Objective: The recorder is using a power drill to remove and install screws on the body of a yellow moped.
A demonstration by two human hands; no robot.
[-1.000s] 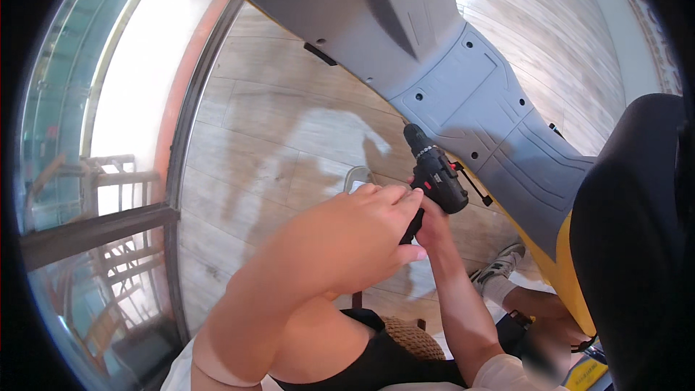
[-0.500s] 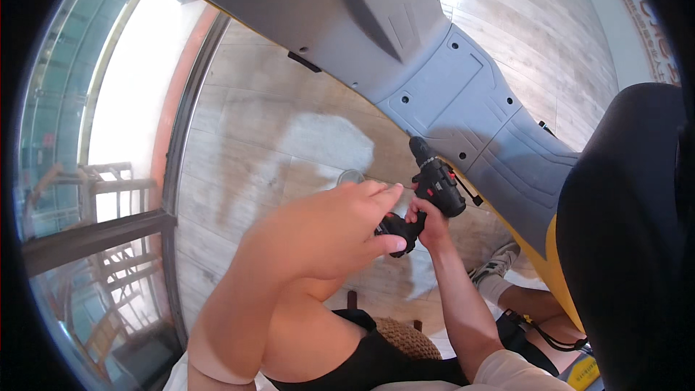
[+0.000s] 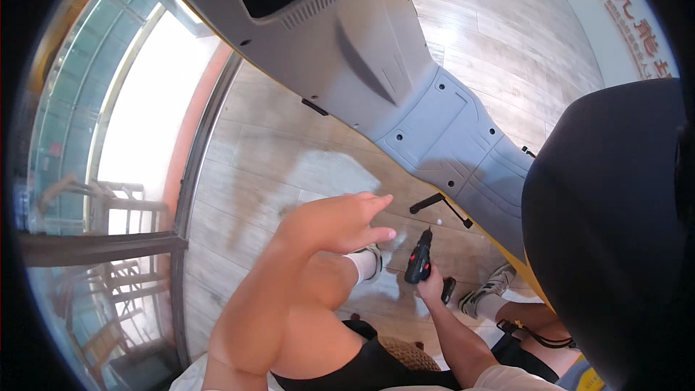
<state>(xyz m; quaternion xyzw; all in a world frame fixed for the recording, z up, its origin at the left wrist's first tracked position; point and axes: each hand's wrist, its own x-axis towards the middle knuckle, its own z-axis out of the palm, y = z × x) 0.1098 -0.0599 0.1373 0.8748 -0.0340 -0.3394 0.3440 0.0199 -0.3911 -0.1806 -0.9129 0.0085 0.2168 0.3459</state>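
1. Lowered since the earlier frame, our black drill [image 3: 418,264] now sits apart from the grey footboard panel [image 3: 434,137], in the lower middle of the frame, its bit pointing up.
2. We keep our right hand [image 3: 432,286] wrapped around the drill's grip.
3. Our left hand [image 3: 347,221], near the centre, is clear of the drill, thumb and fingers spread wide.
4. We see a black lever [image 3: 427,203] above the drill and a dark seat [image 3: 601,210] at the right.
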